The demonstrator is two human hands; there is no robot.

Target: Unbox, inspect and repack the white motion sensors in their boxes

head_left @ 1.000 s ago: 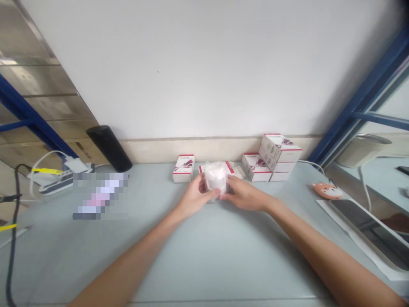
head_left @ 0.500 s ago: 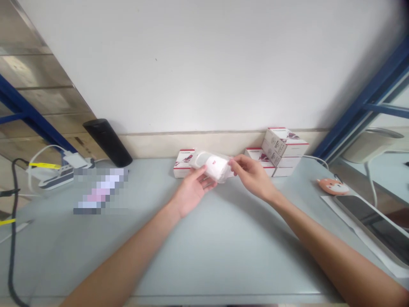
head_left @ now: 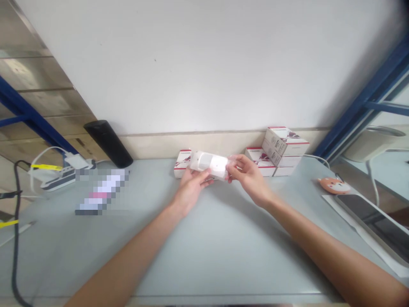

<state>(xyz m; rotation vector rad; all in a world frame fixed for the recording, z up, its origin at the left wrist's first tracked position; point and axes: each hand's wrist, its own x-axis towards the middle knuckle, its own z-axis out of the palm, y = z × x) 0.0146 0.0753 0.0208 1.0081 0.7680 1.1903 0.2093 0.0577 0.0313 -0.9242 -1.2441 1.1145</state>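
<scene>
Between my two hands is a white, rounded device in a clear plastic bag [head_left: 211, 164], held above the desk. My left hand [head_left: 192, 184] grips its left and lower side, the thumb lying on the front face. At the right end, my right hand [head_left: 244, 169] pinches the bag with thumb and fingers. A small red mark shows on the white face; the exact kind of device cannot be made out. Behind it stands a white and red box [head_left: 182, 164], partly covered by the bag and my left hand.
Several white and red boxes [head_left: 284, 147] are stacked at the back right against the wall. A black cylinder [head_left: 108, 143] and a power strip [head_left: 68, 172] stand at the left, near a pixelated item [head_left: 102, 192]. An orange animal-faced object [head_left: 334, 186] and a dark-screened device [head_left: 373, 221] lie right.
The bagged device has turned a little, so it lies more level and its red mark shows smaller. My right fingers have closed further in on its right end.
</scene>
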